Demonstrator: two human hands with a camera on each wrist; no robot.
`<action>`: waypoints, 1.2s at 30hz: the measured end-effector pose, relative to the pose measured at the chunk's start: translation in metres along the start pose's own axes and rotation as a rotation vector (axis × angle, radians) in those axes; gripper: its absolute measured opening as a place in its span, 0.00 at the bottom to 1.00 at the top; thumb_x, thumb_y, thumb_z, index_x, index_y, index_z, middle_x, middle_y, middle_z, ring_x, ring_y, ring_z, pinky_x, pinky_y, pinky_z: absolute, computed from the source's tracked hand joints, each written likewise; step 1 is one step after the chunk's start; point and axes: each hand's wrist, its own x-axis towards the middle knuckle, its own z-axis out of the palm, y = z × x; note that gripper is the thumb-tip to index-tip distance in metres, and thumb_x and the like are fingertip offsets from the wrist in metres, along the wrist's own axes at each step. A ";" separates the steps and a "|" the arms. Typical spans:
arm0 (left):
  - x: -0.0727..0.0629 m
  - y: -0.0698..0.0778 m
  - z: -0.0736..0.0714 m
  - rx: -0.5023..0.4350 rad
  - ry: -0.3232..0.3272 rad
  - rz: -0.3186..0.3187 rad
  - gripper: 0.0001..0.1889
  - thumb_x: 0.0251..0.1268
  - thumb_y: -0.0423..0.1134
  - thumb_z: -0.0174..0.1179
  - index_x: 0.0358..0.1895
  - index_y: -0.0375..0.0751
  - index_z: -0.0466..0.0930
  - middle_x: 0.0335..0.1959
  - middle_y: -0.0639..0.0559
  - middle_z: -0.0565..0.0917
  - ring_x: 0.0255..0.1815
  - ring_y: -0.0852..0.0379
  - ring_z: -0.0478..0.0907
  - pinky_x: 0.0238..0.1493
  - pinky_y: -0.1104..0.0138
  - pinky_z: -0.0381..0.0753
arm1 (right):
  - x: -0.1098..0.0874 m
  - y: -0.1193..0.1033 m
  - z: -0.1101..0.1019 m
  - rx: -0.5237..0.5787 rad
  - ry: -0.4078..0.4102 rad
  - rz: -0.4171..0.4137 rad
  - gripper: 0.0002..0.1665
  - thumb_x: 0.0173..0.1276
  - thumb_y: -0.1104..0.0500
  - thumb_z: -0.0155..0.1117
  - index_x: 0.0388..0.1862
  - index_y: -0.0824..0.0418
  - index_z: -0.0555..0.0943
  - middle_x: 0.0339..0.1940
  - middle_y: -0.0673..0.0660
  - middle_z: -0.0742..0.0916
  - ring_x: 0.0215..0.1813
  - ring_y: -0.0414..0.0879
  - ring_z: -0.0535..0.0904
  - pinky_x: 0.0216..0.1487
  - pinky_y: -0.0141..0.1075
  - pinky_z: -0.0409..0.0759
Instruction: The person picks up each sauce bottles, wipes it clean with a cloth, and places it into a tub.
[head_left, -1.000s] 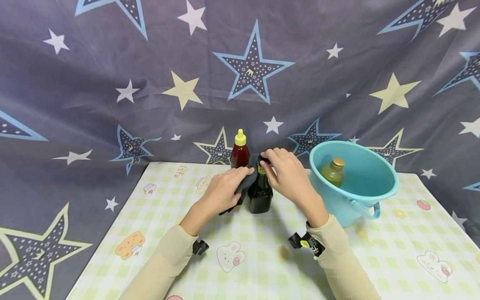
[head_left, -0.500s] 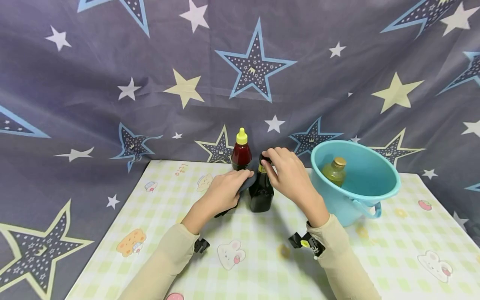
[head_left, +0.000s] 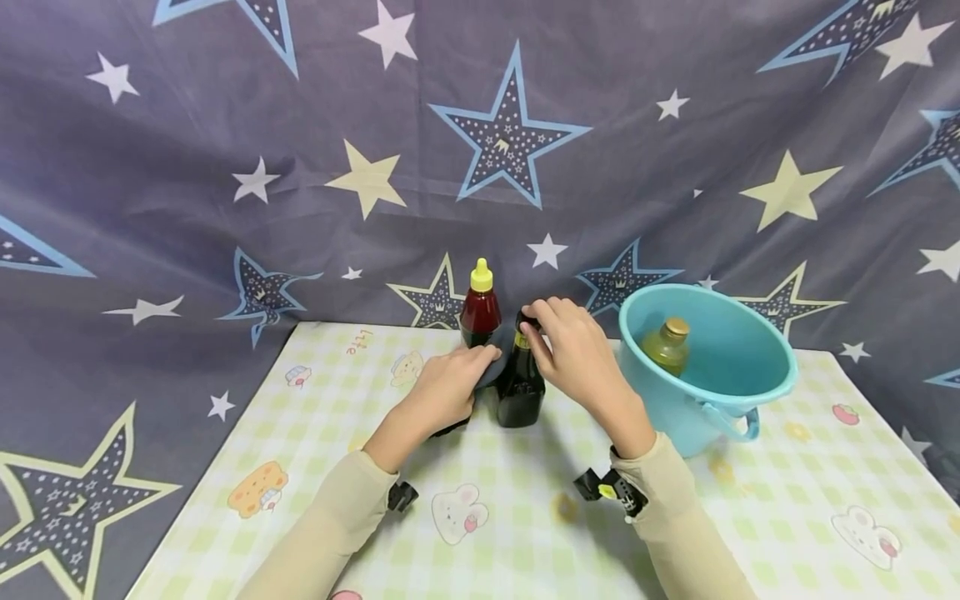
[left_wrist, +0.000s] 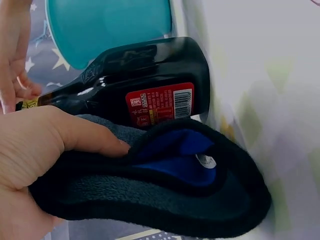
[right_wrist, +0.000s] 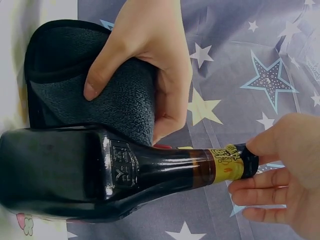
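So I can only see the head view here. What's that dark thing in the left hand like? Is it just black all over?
Observer: No, the left wrist view shows the dark fuzzy item has blue fabric inside its opening.

Operator: Oh! Anything else tucked in there?

Observer: A small white tag shows against the blue; I can't make out any writing on it.

Operator: And the dark bottle the right hand has by its top, is that plain all round?

Observer: No, a red label with a barcode is on it, plain to see from the left wrist.
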 end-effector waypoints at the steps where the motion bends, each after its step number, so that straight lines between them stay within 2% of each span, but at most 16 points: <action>1: 0.001 0.000 0.000 0.000 -0.011 -0.008 0.28 0.55 0.23 0.66 0.60 0.46 0.75 0.50 0.50 0.86 0.47 0.49 0.85 0.38 0.55 0.84 | 0.000 0.000 0.000 0.000 0.002 0.000 0.09 0.77 0.58 0.61 0.46 0.63 0.83 0.36 0.58 0.85 0.33 0.51 0.77 0.40 0.44 0.78; 6: 0.003 0.001 0.001 -0.009 -0.061 -0.050 0.26 0.57 0.24 0.66 0.60 0.44 0.75 0.49 0.48 0.86 0.46 0.48 0.85 0.36 0.55 0.84 | 0.001 0.000 -0.001 -0.001 -0.001 0.006 0.09 0.77 0.58 0.61 0.46 0.63 0.83 0.36 0.58 0.85 0.34 0.51 0.77 0.40 0.43 0.78; 12: 0.001 -0.003 0.004 -0.010 -0.074 -0.055 0.26 0.58 0.25 0.66 0.60 0.44 0.75 0.48 0.47 0.87 0.44 0.47 0.85 0.34 0.56 0.84 | 0.001 -0.002 -0.002 0.001 0.004 -0.003 0.09 0.76 0.58 0.61 0.45 0.63 0.83 0.35 0.58 0.85 0.33 0.51 0.76 0.40 0.43 0.77; 17: 0.003 -0.006 0.002 -0.048 -0.066 -0.060 0.25 0.60 0.25 0.66 0.61 0.45 0.75 0.49 0.46 0.86 0.45 0.47 0.85 0.36 0.55 0.84 | 0.003 -0.001 -0.004 0.003 0.017 -0.003 0.08 0.76 0.59 0.61 0.45 0.63 0.83 0.34 0.58 0.84 0.33 0.51 0.76 0.39 0.43 0.77; 22: 0.002 -0.006 0.003 -0.081 -0.098 -0.093 0.24 0.65 0.34 0.68 0.64 0.48 0.75 0.51 0.47 0.87 0.47 0.48 0.86 0.38 0.54 0.85 | 0.000 -0.001 -0.003 0.025 -0.007 0.026 0.09 0.76 0.58 0.61 0.46 0.62 0.84 0.35 0.57 0.85 0.33 0.50 0.76 0.36 0.42 0.76; 24: 0.003 -0.008 0.004 -0.092 -0.088 -0.107 0.23 0.67 0.37 0.67 0.64 0.49 0.76 0.52 0.47 0.87 0.47 0.49 0.87 0.39 0.54 0.85 | -0.002 0.000 -0.003 0.035 -0.010 0.037 0.09 0.76 0.57 0.62 0.46 0.61 0.84 0.35 0.57 0.85 0.34 0.50 0.77 0.36 0.41 0.76; 27: 0.003 -0.011 0.003 -0.145 -0.011 -0.138 0.22 0.68 0.37 0.65 0.65 0.50 0.78 0.51 0.47 0.89 0.40 0.50 0.87 0.34 0.57 0.83 | -0.003 0.001 -0.003 0.049 -0.013 0.056 0.09 0.76 0.57 0.62 0.47 0.60 0.85 0.36 0.57 0.85 0.35 0.50 0.77 0.35 0.41 0.76; 30: 0.002 -0.014 -0.004 -0.215 0.127 -0.195 0.23 0.66 0.36 0.66 0.65 0.50 0.81 0.48 0.45 0.90 0.34 0.49 0.86 0.31 0.57 0.80 | -0.004 0.002 -0.003 0.060 -0.026 0.068 0.09 0.76 0.56 0.62 0.46 0.60 0.85 0.36 0.56 0.85 0.35 0.49 0.77 0.35 0.41 0.75; 33: 0.000 -0.012 -0.017 -0.307 0.281 -0.260 0.24 0.64 0.36 0.67 0.64 0.51 0.81 0.50 0.43 0.89 0.36 0.47 0.87 0.34 0.55 0.81 | -0.004 0.002 -0.004 0.071 -0.041 0.075 0.10 0.76 0.56 0.62 0.47 0.59 0.85 0.36 0.56 0.85 0.35 0.49 0.76 0.36 0.40 0.75; 35: 0.000 -0.006 -0.024 -0.360 0.374 -0.276 0.25 0.64 0.36 0.68 0.65 0.51 0.81 0.52 0.42 0.89 0.41 0.45 0.88 0.38 0.52 0.83 | -0.003 0.001 -0.005 0.079 -0.043 0.075 0.10 0.77 0.55 0.61 0.47 0.59 0.85 0.37 0.56 0.85 0.36 0.49 0.77 0.36 0.40 0.76; 36: 0.001 -0.002 -0.026 -0.390 0.411 -0.272 0.25 0.64 0.36 0.69 0.65 0.51 0.81 0.52 0.42 0.89 0.41 0.45 0.88 0.37 0.52 0.83 | -0.002 0.001 -0.005 0.082 -0.041 0.075 0.10 0.77 0.55 0.61 0.47 0.59 0.85 0.37 0.56 0.85 0.36 0.48 0.77 0.37 0.40 0.76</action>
